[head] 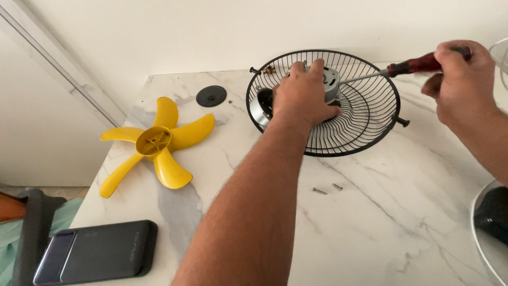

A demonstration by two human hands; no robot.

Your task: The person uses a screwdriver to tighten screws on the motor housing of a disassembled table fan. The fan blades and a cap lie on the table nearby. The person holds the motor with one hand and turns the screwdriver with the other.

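Against motor (330, 82), screwdriver (402, 69) pointing leftward, near-horizontal.

yellow fan blade (155, 144), black wire grille (365, 114), white marble table (381, 222)

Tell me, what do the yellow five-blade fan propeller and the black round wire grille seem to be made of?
The yellow fan propeller looks like moulded plastic: even colour, soft gloss, smooth rounded blades. The black wire grille seems to be metal wire with a dark coating: thin stiff rods holding a round shape, though the coating type is unclear.
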